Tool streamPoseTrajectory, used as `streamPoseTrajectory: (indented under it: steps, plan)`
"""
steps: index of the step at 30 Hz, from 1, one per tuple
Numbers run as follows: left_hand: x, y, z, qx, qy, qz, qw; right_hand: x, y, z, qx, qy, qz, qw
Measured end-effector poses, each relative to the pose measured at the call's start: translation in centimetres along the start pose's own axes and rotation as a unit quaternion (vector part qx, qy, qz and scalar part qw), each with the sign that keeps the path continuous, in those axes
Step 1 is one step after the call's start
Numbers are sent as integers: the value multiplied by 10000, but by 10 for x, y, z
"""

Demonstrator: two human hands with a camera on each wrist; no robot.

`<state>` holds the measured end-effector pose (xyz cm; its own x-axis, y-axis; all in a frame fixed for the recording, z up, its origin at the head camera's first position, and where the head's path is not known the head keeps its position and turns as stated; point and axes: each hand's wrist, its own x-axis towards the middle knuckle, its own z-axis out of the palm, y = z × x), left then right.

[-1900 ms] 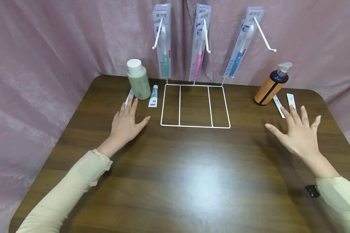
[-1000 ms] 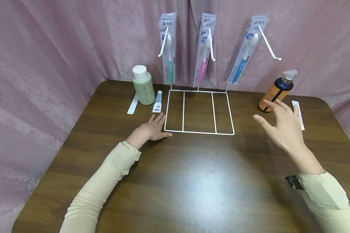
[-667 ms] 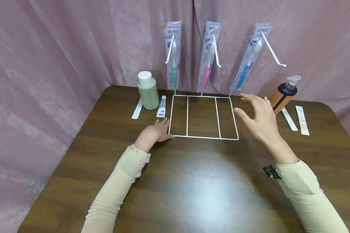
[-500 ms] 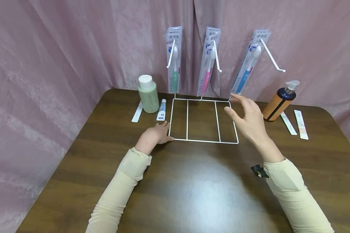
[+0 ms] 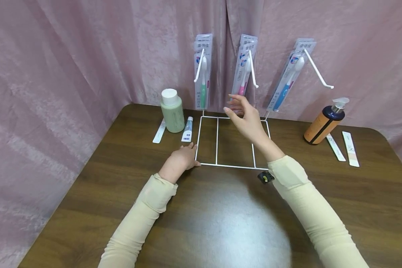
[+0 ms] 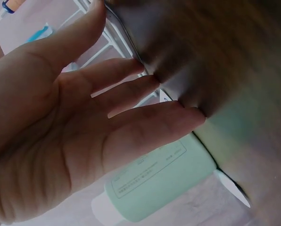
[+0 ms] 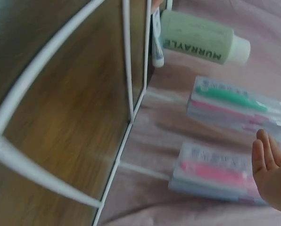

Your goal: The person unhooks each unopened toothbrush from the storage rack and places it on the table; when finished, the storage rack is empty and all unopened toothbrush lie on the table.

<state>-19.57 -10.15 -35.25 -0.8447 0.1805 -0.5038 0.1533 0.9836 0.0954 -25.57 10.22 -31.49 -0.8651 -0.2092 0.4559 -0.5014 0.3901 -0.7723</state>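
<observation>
A white wire display rack (image 5: 236, 166) stands on the table with packaged toothbrushes on its three hooks: green (image 5: 202, 89) left, pink (image 5: 242, 74) middle, blue (image 5: 283, 93) right. My left hand (image 5: 181, 160) rests at the base's front left corner. Its fingers (image 6: 126, 89) are fairly straight, with the tips on or close to the wire; whether they press it is unclear. In the air before the pink toothbrush pack hovers my right hand (image 5: 249, 119), fingers loosely bent and thumb apart. It holds nothing and hides the pack's lower end. The right wrist view shows this hand (image 7: 275, 181) near the packs.
Left of the rack stand a green bottle (image 5: 172, 115) with a white cap and a small toothpaste tube (image 5: 187, 130). A white strip (image 5: 159, 132) lies beside the bottle. To the right are an orange pump bottle (image 5: 323, 126) and two white strips (image 5: 350, 149). Pink curtain hangs behind.
My left hand has moved right from near the green bottle to the rack's corner. My right hand has swept left from the white strips, past the pump bottle, to the middle toothbrushes.
</observation>
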Motion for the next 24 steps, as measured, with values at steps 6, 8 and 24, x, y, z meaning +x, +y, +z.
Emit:
streamPoseTrajectory:
  steps: [6,8,24]
  plan:
    - [30,-11,21,173,492,248,9983,28,-6,28,-13,-221,8,9998]
    - [39,-13,26,222,548,292,9978,35,-7,34,-76,-152,48,9998]
    - [6,1,3,66,140,80,9998,76,-10,60,-1021,732,-74,9921]
